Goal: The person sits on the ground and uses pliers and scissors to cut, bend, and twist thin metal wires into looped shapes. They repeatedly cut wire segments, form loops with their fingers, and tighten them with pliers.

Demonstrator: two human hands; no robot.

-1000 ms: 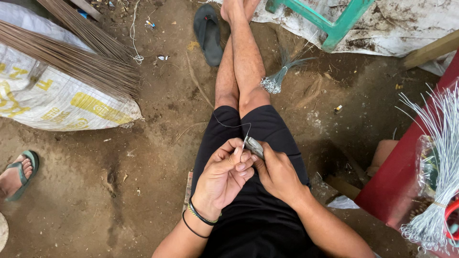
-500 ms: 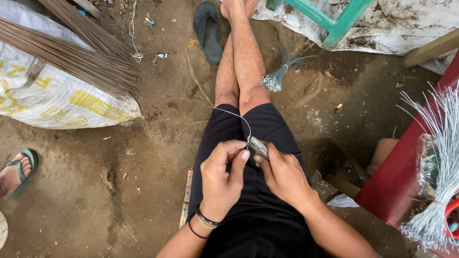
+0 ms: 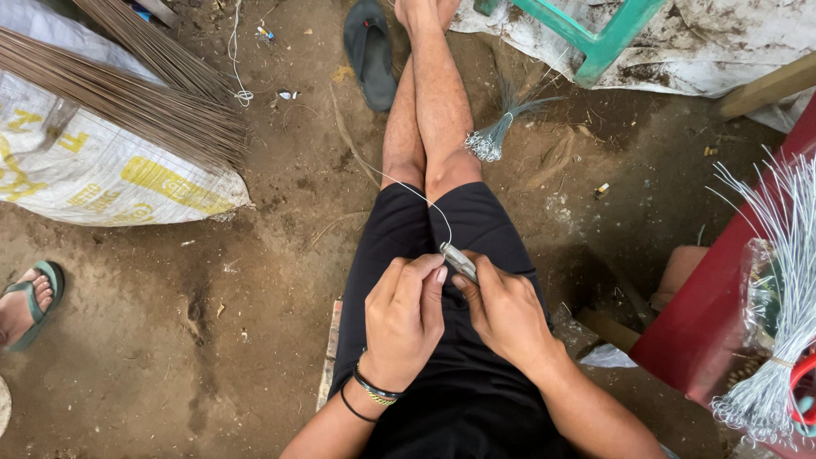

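My left hand and my right hand meet over my lap, above black shorts. Between their fingertips sits a small metal tool. My right hand grips it. My left hand pinches a thin wire at the tool; the wire curves up and away over my left knee toward the dirt. My legs stretch forward, crossed at the shins.
A bundle of thin brown sticks lies on a white sack at the left. A wire bunch lies by my legs, more wires at a red surface on the right. A sandal, a green stool, another person's sandalled foot.
My left hand has shifted slightly toward the tool and its fingers have closed on the wire. The wire now arcs up from the tool over my thigh.
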